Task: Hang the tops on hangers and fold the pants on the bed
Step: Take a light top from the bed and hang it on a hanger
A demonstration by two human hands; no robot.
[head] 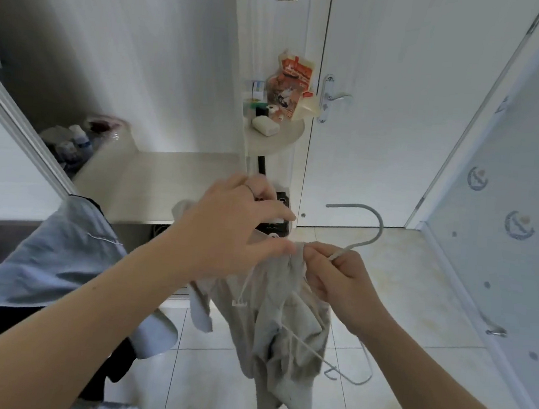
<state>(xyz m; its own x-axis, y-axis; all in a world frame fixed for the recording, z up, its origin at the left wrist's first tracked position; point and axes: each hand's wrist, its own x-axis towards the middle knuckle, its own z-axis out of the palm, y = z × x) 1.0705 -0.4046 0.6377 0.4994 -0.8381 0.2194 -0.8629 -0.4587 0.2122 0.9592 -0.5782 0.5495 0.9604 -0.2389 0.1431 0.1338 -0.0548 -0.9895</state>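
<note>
Head view, close in: your right hand (pixel 336 285) clenches the neck of the pale grey wire hanger (pixel 352 207), with bunched cloth caught under its fingers. Your left hand (pixel 236 230) pinches the neck edge of the light beige drawstring top (pixel 289 336). The top hangs crumpled in front of you over the pale tiled floor (pixel 401 281). One hanger arm pokes out low on the right, so by my read that shoulder isn't seated. Walk the left pinch outward along the neckline, slide each shoulder over its arm, then let the cloth drop straight. Mind the drawstring, it could snag the hook. Further off, a light blue shirt (pixel 62 251) drapes at your left. Beyond it sits the white wardrobe shelf (pixel 166 179).
</note>
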